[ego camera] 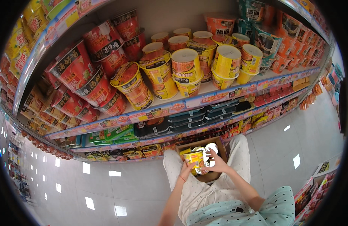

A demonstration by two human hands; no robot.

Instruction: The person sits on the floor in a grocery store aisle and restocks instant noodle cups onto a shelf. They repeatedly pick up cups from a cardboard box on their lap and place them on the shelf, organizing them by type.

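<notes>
My left hand [187,170] grips a yellow instant-noodle cup [196,158] by its side, above a cardboard box [210,177]. The box sits between my knees, and several cups with shiny silver lids [212,147] stand in it. Over the box's right half, my right hand [219,164] has its thumb and fingers spread around the silver lids. Whether it grips one of these cups cannot be made out. My hands and the yellow cup hide part of the box's contents.
Ahead is a store shelf [188,105] with stacked yellow noodle cups [159,76], red noodle bowls [75,67] and orange noodle bowls [281,63]. Lower shelves hold dark trays [188,118] and packets [151,150]. Grey tiled floor [134,186] surrounds me. A display box [318,192] stands at right.
</notes>
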